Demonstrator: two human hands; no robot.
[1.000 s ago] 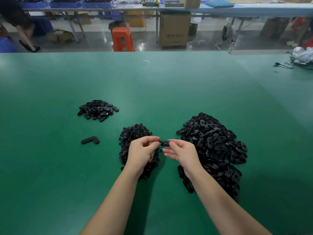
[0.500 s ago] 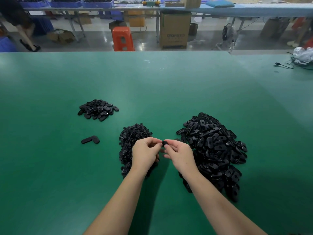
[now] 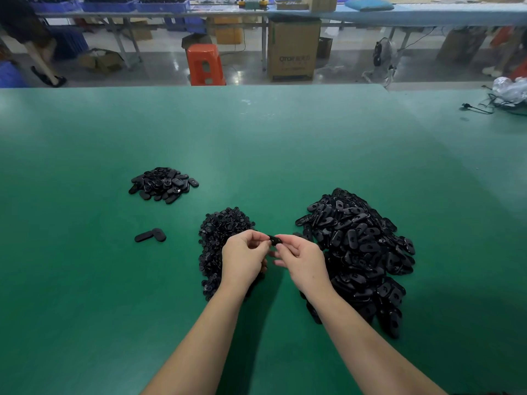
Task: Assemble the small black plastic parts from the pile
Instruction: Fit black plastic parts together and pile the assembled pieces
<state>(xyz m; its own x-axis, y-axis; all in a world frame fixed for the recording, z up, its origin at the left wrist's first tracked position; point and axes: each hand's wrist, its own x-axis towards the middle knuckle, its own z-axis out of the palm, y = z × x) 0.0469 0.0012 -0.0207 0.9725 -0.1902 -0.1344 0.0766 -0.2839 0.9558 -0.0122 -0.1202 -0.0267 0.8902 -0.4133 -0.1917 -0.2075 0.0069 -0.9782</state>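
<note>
A small black part [image 3: 274, 240] is pinched between the left hand [image 3: 244, 259] and right hand [image 3: 302, 259], probably mid-fit; the joint is hidden. On the bench [image 3: 285, 143], the finished pile [image 3: 163, 184] is small, while two supply piles [image 3: 356, 252] remain large.

Your big pile [image 3: 359, 252] is glossy black plastic, the table [image 3: 285, 143] looks like matt green mat, that box [image 3: 293, 49] plain cardboard.

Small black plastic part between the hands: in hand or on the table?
In hand. The small black plastic part is pinched between left hand and right hand, above the green table.
</note>
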